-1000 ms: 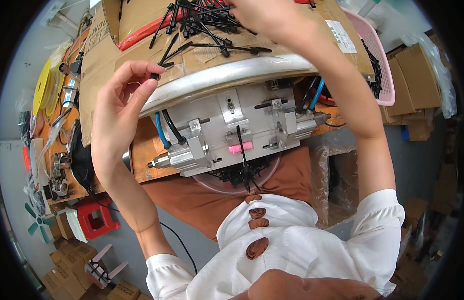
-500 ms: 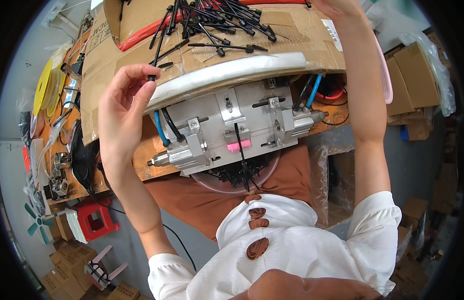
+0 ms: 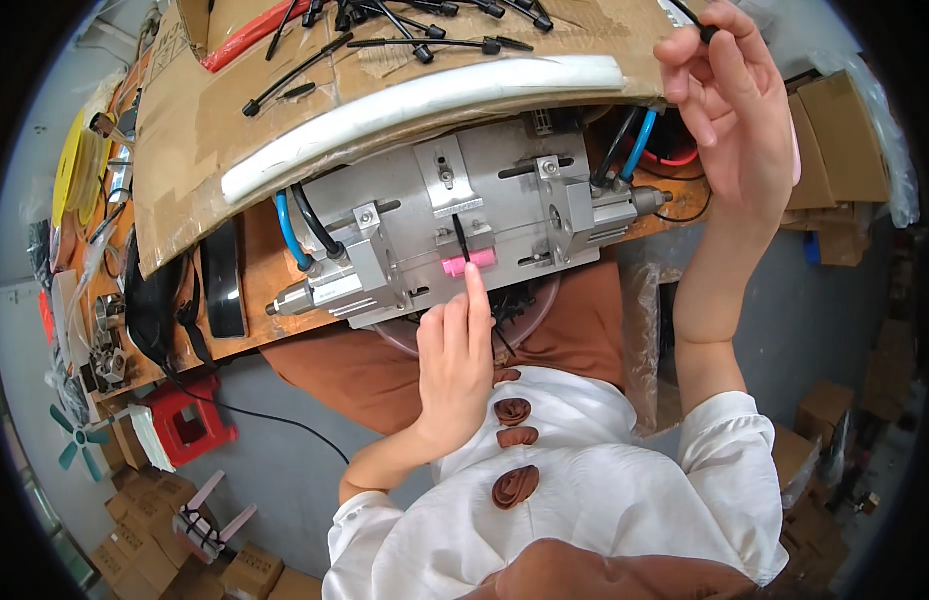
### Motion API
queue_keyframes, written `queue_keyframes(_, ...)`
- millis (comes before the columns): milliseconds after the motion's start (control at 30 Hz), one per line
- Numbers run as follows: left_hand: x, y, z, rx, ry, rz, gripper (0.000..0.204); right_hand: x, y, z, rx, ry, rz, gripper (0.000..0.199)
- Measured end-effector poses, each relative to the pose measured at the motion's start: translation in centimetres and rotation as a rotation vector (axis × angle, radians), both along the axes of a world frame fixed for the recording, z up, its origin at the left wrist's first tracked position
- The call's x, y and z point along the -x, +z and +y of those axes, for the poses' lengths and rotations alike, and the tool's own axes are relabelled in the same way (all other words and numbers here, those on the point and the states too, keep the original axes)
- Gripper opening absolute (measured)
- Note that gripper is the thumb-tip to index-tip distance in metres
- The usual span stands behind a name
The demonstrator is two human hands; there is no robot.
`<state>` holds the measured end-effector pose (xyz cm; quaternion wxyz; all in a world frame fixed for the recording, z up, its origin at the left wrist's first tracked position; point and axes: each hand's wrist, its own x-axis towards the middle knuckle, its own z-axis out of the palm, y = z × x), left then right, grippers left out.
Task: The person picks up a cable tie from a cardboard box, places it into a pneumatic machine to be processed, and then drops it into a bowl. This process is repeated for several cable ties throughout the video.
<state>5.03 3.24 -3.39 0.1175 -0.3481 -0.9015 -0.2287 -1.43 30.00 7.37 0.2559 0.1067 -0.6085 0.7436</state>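
My left hand reaches over the front of a metal clamping fixture. Its index finger is stretched out, the tip at a thin black strip beside a pink block; the other fingers are loosely bent and appear to hold nothing. At the upper right, my right hand is raised, pinching a thin black stick by its thick knobbed end between thumb and fingers. The stick's far end runs out of the picture. Partly behind my left hand, a clear bowl of black pieces sits on my lap.
Cardboard covers the bench, with a white padded strip along its edge. Several black knobbed sticks lie on it. Blue hoses run to the fixture. A red stool and cartons are on the floor at left.
My left hand has let go of a black stick, now lying on the cardboard, and moved to the fixture. My right hand has come down into view with a stick. The view has shifted slightly.
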Motion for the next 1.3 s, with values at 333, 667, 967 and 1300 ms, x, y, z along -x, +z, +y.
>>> queue_keyframes(333, -0.1, -1.0, 1.1, 0.169, 0.069, 0.024, 0.067, -3.2, -0.9, -2.1, -0.1, -0.108, -0.006, 0.022)
queue_keyframes(667, 0.1, 1.9, -1.1, -0.072, 0.086, -0.079, 0.075, -9.7, -11.5, -10.9, -0.945, -0.218, -0.019, 0.064)
queue_keyframes(967, -0.1, 1.5, -1.9, -0.102, 0.161, -0.052, 0.072, -8.8, -13.2, -12.3, -1.052, -0.119, -0.138, 0.066)
queue_keyframes(1300, 9.2, 7.5, -0.8, -0.147, 0.021, 0.144, 0.044, 0.3, -3.2, -7.0, -1.254, -0.603, 0.207, 0.021)
